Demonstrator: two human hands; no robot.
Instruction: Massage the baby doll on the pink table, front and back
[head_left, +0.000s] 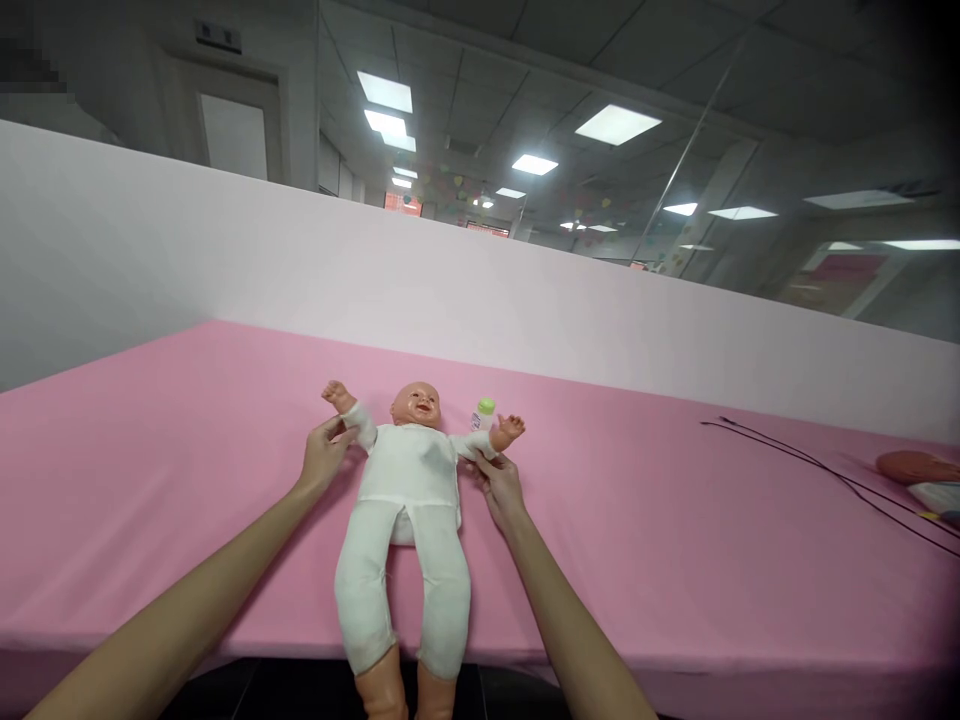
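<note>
A baby doll [410, 470] with a white cloth body lies face up on the pink padded table [615, 520], its lower legs reaching past the front edge. My left hand [327, 455] is closed on the doll's sleeved arm at the left, close to its plastic hand. On the other side, my right hand [498, 482] grips the doll's other arm from below, near the wrist. Both doll arms are spread outward. Just behind the right-hand arm stands a small white bottle [481, 415] with a green cap, its lower part hidden.
Black cables [814, 460] run across the table at the right. Part of a second doll [919, 475] lies at the right edge. A low white wall [480, 290] with glass above it borders the table's back.
</note>
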